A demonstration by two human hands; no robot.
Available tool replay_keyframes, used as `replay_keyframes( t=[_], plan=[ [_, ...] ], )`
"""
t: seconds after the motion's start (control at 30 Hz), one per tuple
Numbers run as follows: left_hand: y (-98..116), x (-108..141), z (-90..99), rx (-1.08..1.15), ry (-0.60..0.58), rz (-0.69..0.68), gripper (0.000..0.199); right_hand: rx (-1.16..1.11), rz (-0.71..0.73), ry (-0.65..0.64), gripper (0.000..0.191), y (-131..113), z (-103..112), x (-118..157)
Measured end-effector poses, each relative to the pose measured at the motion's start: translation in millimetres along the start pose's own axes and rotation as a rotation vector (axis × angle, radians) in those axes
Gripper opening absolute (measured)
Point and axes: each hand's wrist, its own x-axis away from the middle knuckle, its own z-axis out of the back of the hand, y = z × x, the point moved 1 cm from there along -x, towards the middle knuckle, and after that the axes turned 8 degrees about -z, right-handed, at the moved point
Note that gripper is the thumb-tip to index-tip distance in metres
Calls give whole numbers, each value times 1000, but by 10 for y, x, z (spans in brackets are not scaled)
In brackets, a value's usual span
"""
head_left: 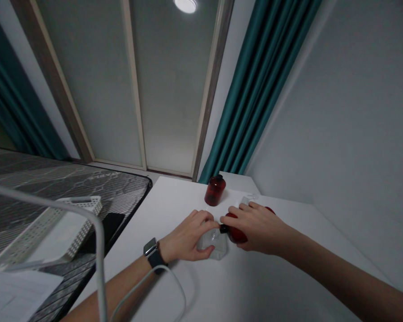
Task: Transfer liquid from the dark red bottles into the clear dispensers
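Observation:
My right hand (260, 227) is wrapped round a dark red bottle (237, 234), tilted on its side with its black neck pointing left. Under that neck, my left hand (193, 237) has its fingers curved round a clear, see-through container (217, 250) on the white table (161, 201). A second dark red bottle (215, 190) with a black top stands upright behind the hands. Part of another clear object (246, 199) shows just behind my right hand's fingers.
Left of the table, a white perforated basket (83, 226), a black flat object (109, 226) and papers (20, 290) lie on a grey patterned surface. A pale cable (99, 250) crosses the left foreground. Teal curtains (245, 103) hang behind.

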Motion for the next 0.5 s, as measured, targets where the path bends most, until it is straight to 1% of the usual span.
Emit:
replay_keyframes(
  t=[0.13,0.5],
  plan=[
    [-2,-1,-4,-3,-2,4,49,-1,7,18,44,-4,-6,-2],
    [3,-5,6,-6,-10,-5,50,0,6,8,43,-11,10,-3]
  ],
)
